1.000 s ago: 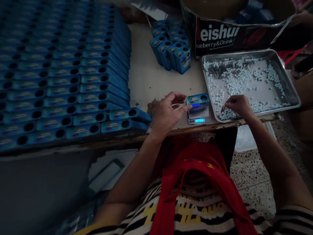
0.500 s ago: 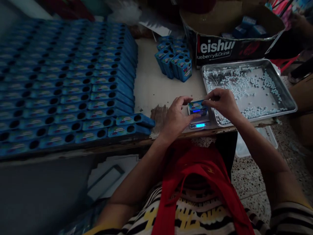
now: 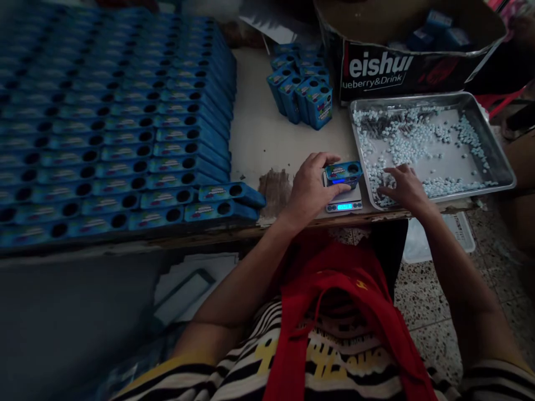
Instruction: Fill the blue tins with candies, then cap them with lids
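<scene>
My left hand (image 3: 311,186) grips a small blue candy box (image 3: 343,172) by its left end, thumb in front and fingers behind. The box lies on its side over a small digital scale (image 3: 344,206) with a lit blue display, its round dark hole at the right. Whether the box rests fully on the scale I cannot tell. My right hand (image 3: 403,186) is over the near left corner of a metal tray (image 3: 510,181), fingers apart and reaching down to pale blue candies (image 3: 405,142) scattered in it.
Rows of blue boxes (image 3: 125,133) cover the table's left side. A smaller group of upright boxes (image 3: 301,92) stands behind the scale. Beyond the tray is a black cardboard carton (image 3: 384,72) with several blue boxes inside. The table's worn front edge (image 3: 251,231) runs near my body.
My right hand has left the box's hole and moved right, down to the candies in the tray. My left hand stays on the box. The view has shifted slightly.
</scene>
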Demonstrator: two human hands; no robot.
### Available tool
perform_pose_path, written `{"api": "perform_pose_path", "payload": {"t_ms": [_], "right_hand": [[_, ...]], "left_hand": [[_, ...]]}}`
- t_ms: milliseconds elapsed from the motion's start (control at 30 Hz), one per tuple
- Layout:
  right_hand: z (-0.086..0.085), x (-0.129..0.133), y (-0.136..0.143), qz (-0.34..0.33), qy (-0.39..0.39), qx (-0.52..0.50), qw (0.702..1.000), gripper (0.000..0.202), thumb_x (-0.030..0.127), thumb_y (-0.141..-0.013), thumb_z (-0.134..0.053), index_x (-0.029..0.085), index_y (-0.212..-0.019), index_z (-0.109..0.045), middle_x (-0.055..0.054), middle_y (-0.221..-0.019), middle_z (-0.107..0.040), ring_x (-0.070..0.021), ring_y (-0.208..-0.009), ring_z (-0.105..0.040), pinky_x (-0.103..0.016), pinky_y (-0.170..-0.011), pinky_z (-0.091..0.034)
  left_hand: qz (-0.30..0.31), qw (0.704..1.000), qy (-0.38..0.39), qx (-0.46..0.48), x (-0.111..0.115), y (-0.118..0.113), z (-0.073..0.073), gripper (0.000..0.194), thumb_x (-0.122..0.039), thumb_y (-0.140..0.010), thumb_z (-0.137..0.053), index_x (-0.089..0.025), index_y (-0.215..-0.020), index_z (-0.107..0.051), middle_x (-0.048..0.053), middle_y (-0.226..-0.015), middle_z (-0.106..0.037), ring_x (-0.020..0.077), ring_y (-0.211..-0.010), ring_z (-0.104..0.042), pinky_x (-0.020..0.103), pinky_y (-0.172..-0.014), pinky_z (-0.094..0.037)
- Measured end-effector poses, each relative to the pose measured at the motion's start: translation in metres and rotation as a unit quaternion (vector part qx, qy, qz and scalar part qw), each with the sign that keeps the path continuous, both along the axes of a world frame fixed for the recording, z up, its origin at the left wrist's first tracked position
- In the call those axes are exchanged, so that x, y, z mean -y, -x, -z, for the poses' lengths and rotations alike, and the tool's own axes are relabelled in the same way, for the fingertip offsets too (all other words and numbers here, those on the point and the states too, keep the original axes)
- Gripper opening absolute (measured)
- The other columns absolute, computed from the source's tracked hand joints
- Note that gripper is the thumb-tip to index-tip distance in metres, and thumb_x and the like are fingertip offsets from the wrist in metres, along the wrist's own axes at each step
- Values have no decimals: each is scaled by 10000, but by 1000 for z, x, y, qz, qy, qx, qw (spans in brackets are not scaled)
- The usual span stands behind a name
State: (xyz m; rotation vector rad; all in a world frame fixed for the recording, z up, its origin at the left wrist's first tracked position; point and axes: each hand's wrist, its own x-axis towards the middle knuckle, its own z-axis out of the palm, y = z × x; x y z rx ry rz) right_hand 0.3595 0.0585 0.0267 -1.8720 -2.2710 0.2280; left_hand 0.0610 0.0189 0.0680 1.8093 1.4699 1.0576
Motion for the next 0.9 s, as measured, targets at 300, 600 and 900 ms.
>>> {"api": "perform_pose_path", "payload": {"t_ms": [300,600,900], "right_hand": [[-14,-23,29,3,76,87,993,284,194,-924,-671,160,-1148,-842,-157,-1200,-805,-299,-1035,-753,-363,-852,-526],[-35,-16,15,44,5,-198,979,70,239,-737,-757,196,-774,-798,-15,-713,-744,-185,-677,-642,-318,-695,-476],[-81,-9,78,-114,-6,-276,954,115,218,-769,-791,225,-870,-844,-10,-790,-717,-160,-714,-574,-321,-720,-460]], "left_hand": [[-11,1000,-1,-16,2,10,5,547,-185,-808,-956,-275,-1281,-696,46,-1357,-750,251,-1271,-726,421,-1126,-608],[2,1000,15,5,0,15,9,542,-244,-812,-965,-263,-1287,-706,60,-1351,-754,253,-1244,-734,420,-1110,-614],[14,1000,-11,-7,-11,-7,16,553,-202,-805,-968,-243,-1302,-730,83,-1324,-757,289,-1283,-728,451,-1142,-586]]}}
